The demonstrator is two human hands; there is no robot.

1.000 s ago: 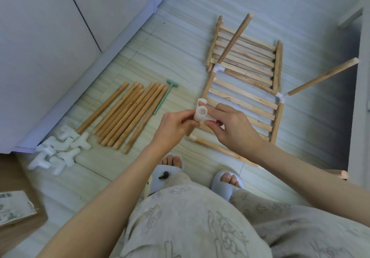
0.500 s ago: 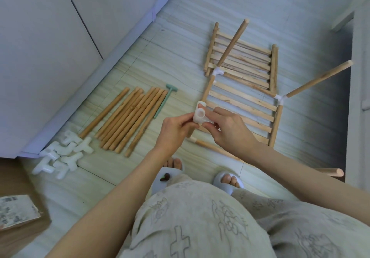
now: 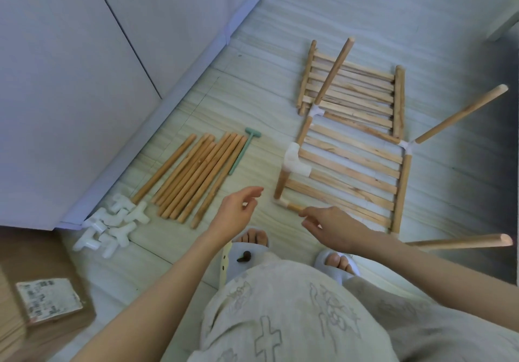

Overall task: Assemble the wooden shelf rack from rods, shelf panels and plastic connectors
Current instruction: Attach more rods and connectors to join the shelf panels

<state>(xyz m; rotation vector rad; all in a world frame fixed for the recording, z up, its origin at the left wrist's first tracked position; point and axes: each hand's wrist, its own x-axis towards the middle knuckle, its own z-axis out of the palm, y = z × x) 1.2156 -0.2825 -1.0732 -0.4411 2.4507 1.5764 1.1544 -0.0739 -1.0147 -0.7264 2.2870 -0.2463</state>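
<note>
A slatted shelf panel [image 3: 351, 170] lies on the floor with rods rising from white connectors at its corners. At its near-left corner a short upright rod [image 3: 281, 186] carries a white plastic connector [image 3: 293, 162] on top, and neither hand holds it. My left hand [image 3: 238, 213] hovers with relaxed fingers just left of that rod. My right hand [image 3: 328, 222] is low by the panel's front rail [image 3: 293, 207], its loosely curled fingertips at that rail; contact is unclear. A second slatted panel [image 3: 354, 89] lies behind the first.
Several loose wooden rods [image 3: 191, 176] lie side by side to the left, with a green mallet [image 3: 244, 151] beside them. A pile of white connectors [image 3: 112, 224] sits near the cabinet base. A cardboard box [image 3: 50, 300] with a booklet is at lower left. My slippered feet are below the hands.
Both hands held the white connector over the corner rod; now they have let go and drawn back toward me, leaving the connector seated on the rod's top.
</note>
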